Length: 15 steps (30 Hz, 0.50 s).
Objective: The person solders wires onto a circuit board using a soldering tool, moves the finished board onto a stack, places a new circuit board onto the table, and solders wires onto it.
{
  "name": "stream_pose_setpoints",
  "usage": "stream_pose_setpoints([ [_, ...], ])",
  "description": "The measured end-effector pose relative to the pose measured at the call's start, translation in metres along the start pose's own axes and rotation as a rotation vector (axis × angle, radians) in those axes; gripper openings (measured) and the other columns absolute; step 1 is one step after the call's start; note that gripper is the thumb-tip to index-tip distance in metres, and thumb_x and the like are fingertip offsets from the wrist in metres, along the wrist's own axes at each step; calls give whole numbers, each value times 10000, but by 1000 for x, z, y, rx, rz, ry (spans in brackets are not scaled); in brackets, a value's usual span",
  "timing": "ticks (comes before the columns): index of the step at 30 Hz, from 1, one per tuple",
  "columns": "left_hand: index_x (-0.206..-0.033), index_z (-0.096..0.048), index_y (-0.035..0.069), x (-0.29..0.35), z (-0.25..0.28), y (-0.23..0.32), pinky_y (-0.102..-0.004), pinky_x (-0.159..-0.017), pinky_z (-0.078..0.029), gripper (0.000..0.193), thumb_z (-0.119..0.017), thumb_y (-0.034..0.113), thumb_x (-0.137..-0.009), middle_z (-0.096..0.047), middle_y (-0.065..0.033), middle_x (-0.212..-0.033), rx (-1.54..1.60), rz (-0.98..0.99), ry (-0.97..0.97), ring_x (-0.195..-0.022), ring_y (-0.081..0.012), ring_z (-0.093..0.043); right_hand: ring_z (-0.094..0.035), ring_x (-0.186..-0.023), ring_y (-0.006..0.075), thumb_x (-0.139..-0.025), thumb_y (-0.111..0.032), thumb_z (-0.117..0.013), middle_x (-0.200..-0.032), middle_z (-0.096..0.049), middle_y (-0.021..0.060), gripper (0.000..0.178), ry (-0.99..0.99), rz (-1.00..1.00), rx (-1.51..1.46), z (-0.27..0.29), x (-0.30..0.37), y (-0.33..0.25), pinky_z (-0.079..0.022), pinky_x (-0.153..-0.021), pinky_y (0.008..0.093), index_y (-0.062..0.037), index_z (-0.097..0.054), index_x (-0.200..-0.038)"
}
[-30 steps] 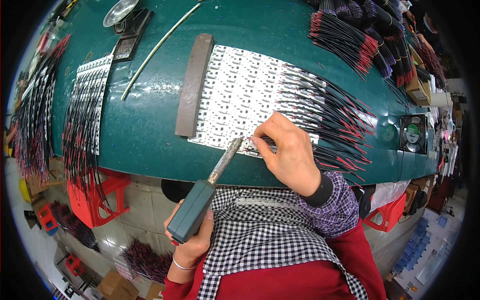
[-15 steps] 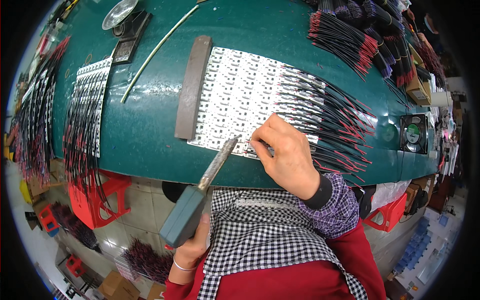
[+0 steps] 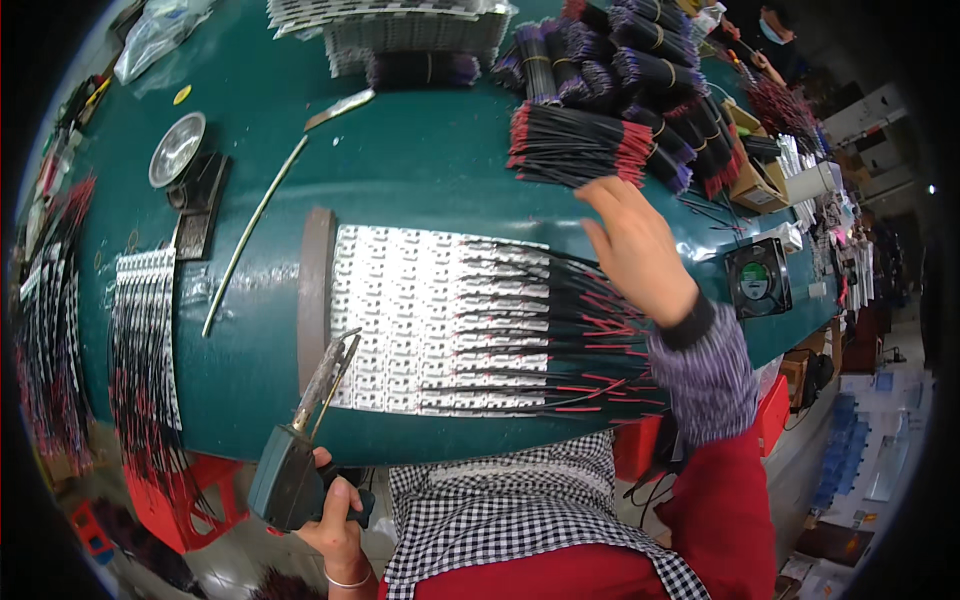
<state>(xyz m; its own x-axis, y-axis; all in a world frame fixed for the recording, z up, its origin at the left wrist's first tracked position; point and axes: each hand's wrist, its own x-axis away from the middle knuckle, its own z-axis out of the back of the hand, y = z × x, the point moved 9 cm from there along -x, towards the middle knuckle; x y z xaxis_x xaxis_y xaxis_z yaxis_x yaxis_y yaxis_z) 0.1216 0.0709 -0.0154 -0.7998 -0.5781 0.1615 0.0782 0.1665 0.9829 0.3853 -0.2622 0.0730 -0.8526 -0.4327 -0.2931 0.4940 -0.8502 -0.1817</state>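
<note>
My left hand [image 3: 335, 525] grips the handle of a green soldering gun [image 3: 283, 482]. The gun's tip lies over the left part of a white circuit board panel [image 3: 395, 310]. Black wires with red ends [image 3: 600, 300] fan out from the panel's right side. A brown-grey bar [image 3: 316, 265] lies along its left edge. Beyond the panel, my right hand [image 3: 645, 255] is raised with thumb and fingers apart, holding nothing that I can see. Its fingertips are close to a loose pile of red-tipped black wires [image 3: 575, 145].
Tied wire bundles [image 3: 655, 70] are heaped at the far right, near a cardboard box [image 3: 758, 185] and a small fan [image 3: 758, 278]. A metal dish [image 3: 178, 150] on a stand and a pale rod [image 3: 255, 220] lie left. Wired panels [image 3: 145, 340] overhang the left edge. Another person [image 3: 775, 25] is far right.
My right hand has left the panel's near edge and moved up and right to the wire pile, its fingers opening. The soldering gun has shifted left across the panel. The view has shifted too.
</note>
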Motion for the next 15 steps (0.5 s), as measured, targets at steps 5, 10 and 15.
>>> stream_pose_setpoints([
  [5, -1295, -516, -65, -5, -16, 6, -245, -478, -424, 468, -575, -80, -831, -624, -197, -1200, -2, -29, 2, -574, -123, -512, -569, -978, 331, -753, -24, -703, -1005, -583, 143, 275, 44, 174, 56, -56, -42, 37, -511, -827, 413, 6, -575, -995],
  [10, -1308, -506, -58, -9, -20, 4, -243, -472, -424, 485, -578, -88, -830, -622, -201, -1199, -32, 16, 40, -595, -126, -527, -554, -880, 281, -702, -37, -673, -901, -550, 123, 224, -3, 254, 382, -84, -58, 36, -515, -746, 364, -9, -551, -887],
  [15, -1291, -514, -60, -12, -25, 6, -245, -468, -423, 473, -583, -91, -824, -621, -202, -1189, -28, 33, 49, -598, -130, -531, -563, -826, 250, -775, -53, -614, -869, -540, 103, 135, -29, 309, 431, -89, -59, 39, -519, -700, 336, -19, -543, -885],
])
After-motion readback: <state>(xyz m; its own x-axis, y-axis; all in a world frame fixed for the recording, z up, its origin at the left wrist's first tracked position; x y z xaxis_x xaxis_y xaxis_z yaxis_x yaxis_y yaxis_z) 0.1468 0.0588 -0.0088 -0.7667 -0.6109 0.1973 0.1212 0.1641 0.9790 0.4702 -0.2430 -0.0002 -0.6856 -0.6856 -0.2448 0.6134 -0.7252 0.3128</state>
